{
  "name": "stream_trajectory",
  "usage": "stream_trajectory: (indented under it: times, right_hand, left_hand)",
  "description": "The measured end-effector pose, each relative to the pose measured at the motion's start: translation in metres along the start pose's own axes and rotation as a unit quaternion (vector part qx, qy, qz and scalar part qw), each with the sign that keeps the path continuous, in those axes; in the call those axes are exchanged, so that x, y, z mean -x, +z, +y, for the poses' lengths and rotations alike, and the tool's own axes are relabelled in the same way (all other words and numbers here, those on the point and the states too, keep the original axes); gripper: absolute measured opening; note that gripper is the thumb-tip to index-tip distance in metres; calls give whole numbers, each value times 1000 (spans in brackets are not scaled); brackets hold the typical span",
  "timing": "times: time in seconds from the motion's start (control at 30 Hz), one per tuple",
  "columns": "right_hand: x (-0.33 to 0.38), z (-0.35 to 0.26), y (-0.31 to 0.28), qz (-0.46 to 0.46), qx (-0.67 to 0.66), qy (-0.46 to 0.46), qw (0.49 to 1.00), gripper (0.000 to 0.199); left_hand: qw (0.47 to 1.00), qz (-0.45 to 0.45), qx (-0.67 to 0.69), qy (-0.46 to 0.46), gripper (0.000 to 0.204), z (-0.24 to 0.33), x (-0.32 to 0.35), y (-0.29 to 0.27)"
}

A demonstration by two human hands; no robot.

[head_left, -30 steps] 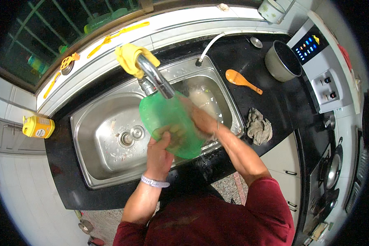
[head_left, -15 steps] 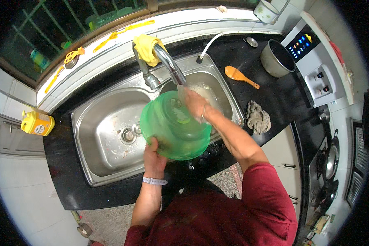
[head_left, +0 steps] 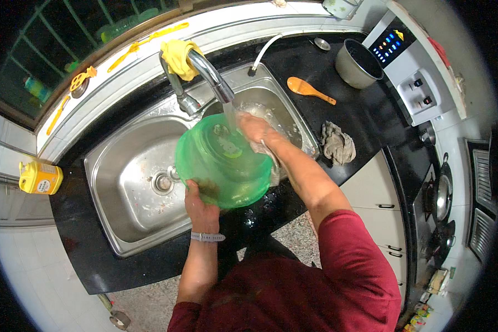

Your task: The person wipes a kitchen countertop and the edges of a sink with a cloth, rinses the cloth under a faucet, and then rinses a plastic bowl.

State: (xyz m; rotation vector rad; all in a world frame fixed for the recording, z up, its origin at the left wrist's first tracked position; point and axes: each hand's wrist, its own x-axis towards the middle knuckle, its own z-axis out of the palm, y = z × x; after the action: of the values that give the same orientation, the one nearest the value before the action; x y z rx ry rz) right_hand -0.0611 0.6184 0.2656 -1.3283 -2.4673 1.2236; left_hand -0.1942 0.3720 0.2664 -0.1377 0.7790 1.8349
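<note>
Head view, from the biggest thing down: a glossy black countertop (head_left: 365, 119) wraps a double stainless steel sink (head_left: 122, 191), whose left basin is dull with water spots and flecks around the drain. Over the divide between the two basins hangs a translucent green plastic bowl (head_left: 224, 166), round, smooth and wet, tipped so its inside faces the curved chrome faucet (head_left: 205, 69). Water runs from the spout into it, so the washing looks to be mid-rinse: the inside seems mostly clean, while a dark smear shows through the wall near the lower rim, and the bowl is not yet set down to drain.

Left hand (head_left: 200, 202) is clamped on the bowl's lower rim, thumb inside and fingers beneath. Right hand (head_left: 257, 133) is closed over a pale, soggy cloth (head_left: 268, 160), pressing it against the bowl's far rim.

Smaller things sit around: a grey metal pot (head_left: 357, 63) and an orange plastic rice paddle (head_left: 307, 88) behind the right basin, a crumpled grey rag (head_left: 337, 144) on the counter, a yellow cloth (head_left: 180, 55) draped over the faucet neck, and a yellow bottle (head_left: 39, 177) far left.
</note>
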Motion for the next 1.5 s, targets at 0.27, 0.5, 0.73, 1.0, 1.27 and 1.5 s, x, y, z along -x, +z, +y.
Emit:
stream_trajectory:
  times: [0.27,0.5,0.73,1.0,1.27,1.5]
  right_hand:
    - [99,-35,82,222,174,98,955,55]
    - [112,-146,96,257,271,-180,910,37]
    - [24,-116,31,-6,309,-188,932,39]
    - [30,-16,9,63,76,120,988,58]
    - [78,-100,41,40,248,-95,963,58]
    - [-4,-39,-21,-107,249,-11,963,47]
  left_hand:
    - [996,19,-43,82,36,-24,-3,4]
    - [991,-87,84,-60,34,-34,16,4]
    - [1000,4,15,6,23,-15,5,4]
    - [997,67,35,23,19,-18,-3,21]
    - [997,67,20,8,24,-44,-7,37]
    - [998,52,-32,1,26,-45,-11,23]
